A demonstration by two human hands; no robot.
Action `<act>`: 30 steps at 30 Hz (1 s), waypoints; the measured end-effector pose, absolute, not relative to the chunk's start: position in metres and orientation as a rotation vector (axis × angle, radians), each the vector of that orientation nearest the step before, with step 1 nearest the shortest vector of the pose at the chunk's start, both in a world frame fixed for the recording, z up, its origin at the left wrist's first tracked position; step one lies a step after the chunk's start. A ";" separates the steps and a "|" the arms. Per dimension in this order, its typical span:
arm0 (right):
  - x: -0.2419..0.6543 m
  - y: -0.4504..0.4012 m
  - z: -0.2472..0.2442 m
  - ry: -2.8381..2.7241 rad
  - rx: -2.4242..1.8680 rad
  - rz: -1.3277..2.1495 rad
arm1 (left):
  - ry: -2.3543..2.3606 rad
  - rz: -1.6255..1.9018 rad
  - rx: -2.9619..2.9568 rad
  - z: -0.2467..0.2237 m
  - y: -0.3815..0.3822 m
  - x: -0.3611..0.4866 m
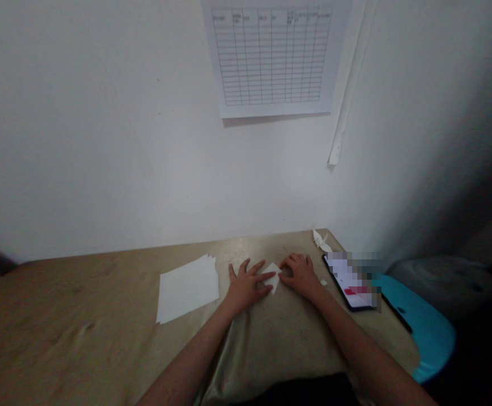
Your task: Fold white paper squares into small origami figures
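A small white piece of folded paper [274, 279], diamond-shaped from above, lies on the table between my hands. My left hand [246, 286] is open, its fingers spread, with the thumb and index finger resting on the paper's left side. At the right corner, the curled thumb and fingers of my right hand [300, 275] close on the paper's edge and partly cover it. A stack of white paper sheets [189, 289] lies to the left of my left hand. Beyond my right hand sits a folded paper crane [321, 241].
A phone or tablet [349, 282] with a lit, partly blurred screen lies right of my right hand. A small white scrap [323, 282] is beside it. A turquoise stool or chair seat [429, 327] stands past the table's right edge. A printed chart [273, 62] hangs on the wall.
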State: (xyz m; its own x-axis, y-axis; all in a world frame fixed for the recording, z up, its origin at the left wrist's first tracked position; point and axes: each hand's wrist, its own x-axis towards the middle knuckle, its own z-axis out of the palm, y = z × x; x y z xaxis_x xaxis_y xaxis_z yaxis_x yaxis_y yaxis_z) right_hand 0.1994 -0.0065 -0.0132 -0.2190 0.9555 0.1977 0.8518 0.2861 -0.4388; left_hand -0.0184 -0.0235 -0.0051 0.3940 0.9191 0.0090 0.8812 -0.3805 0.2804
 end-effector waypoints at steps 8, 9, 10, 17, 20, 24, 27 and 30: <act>0.198 -0.011 -0.012 -2.133 -1.628 0.402 | 1.580 0.288 2.407 -0.005 -0.024 -0.019; 0.198 -0.012 -0.012 -2.140 -1.629 0.401 | 1.578 0.295 2.404 -0.005 -0.024 -0.019; 0.198 -0.013 -0.013 -2.148 -1.630 0.398 | 1.577 0.301 2.401 -0.005 -0.024 -0.019; 0.195 -0.020 -0.011 -2.182 -1.610 0.387 | 1.574 0.310 2.385 -0.005 -0.024 -0.019; 0.194 -0.022 -0.010 -2.190 -1.609 0.386 | 1.575 0.321 2.386 -0.007 -0.023 -0.019; 0.194 -0.024 -0.010 -2.203 -1.610 0.384 | 1.575 0.330 2.390 -0.007 -0.022 -0.019; 0.194 -0.024 -0.009 -2.220 -1.606 0.413 | 1.575 0.342 2.395 -0.008 -0.022 -0.019; 0.195 -0.024 -0.007 -2.229 -1.598 0.438 | 1.583 0.360 2.404 -0.008 -0.024 -0.018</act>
State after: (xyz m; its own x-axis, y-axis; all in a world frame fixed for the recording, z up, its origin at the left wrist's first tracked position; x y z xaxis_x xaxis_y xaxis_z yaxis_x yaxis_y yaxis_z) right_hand 0.1946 -0.0243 -0.0073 -0.2943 0.9493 0.1103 0.8371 0.3118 -0.4495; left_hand -0.0183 -0.0240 -0.0083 0.3826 0.9210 0.0726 0.8619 -0.3842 0.3311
